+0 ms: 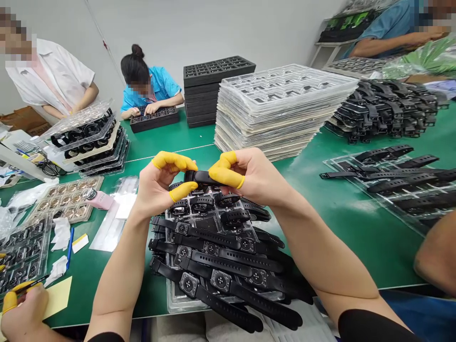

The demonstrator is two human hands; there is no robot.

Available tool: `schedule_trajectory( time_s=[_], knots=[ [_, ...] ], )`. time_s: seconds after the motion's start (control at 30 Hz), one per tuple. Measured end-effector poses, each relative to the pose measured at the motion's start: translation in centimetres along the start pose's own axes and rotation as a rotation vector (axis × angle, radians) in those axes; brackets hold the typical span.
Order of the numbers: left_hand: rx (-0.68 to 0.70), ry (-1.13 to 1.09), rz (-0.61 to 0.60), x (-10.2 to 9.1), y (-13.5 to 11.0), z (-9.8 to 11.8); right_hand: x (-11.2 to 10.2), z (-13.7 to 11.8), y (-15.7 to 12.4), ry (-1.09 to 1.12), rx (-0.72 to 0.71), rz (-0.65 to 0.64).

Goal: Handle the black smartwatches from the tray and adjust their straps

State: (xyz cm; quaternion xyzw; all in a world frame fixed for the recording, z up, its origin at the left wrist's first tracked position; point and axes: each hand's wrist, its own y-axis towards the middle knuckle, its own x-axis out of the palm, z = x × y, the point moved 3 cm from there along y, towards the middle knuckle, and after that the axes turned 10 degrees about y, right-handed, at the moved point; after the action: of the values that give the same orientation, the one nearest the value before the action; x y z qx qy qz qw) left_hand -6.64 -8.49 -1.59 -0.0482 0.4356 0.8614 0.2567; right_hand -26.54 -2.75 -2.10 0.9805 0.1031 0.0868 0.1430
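Left hand (154,185) and right hand (252,176) pinching opposite ends of black watch strap (204,178) above far part of clear tray (171,304); strapped watches (221,281) across tray's near part; step in hand apparently two-handed strap handling; next move seemingly calls for steady, aligned pinches

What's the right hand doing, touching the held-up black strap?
Touching: in the head view, the right hand has its yellow-covered thumb against the black strap.
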Motion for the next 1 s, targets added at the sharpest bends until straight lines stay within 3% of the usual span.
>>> schedule_trajectory(
  time_s=[0.23, 0.37, 0.67, 0.83, 0.93, 1.0],
  knots=[
    [-0.172, 0.03, 0.012, -0.4, 0.0, 0.3, 0.7, 0.7, 0.1, 0.054, 0.124, -0.077],
    [-0.149, -0.014, 0.072, -0.6, -0.1, 0.0, 1.2, 1.0, 0.6, 0.174, 0.072, -0.059],
    [-0.163, 0.013, 0.139, 0.8, -0.2, -0.5, 2.3, 2.5, 1.4, 0.171, 0.028, -0.067],
    [-0.113, 0.133, 0.05, 0.9, -0.3, 0.5, 1.3, 2.2, 1.0, 0.01, 0.032, -0.031],
    [-0.043, 0.29, -0.133, 0.9, -1.0, 1.6, 0.6, 1.1, -0.4, -0.245, -0.041, -0.034],
    [-0.033, 0.392, -0.258, 1.2, -2.1, 2.1, 0.7, 0.8, -1.9, -0.45, -0.05, -0.122]
  ],
)
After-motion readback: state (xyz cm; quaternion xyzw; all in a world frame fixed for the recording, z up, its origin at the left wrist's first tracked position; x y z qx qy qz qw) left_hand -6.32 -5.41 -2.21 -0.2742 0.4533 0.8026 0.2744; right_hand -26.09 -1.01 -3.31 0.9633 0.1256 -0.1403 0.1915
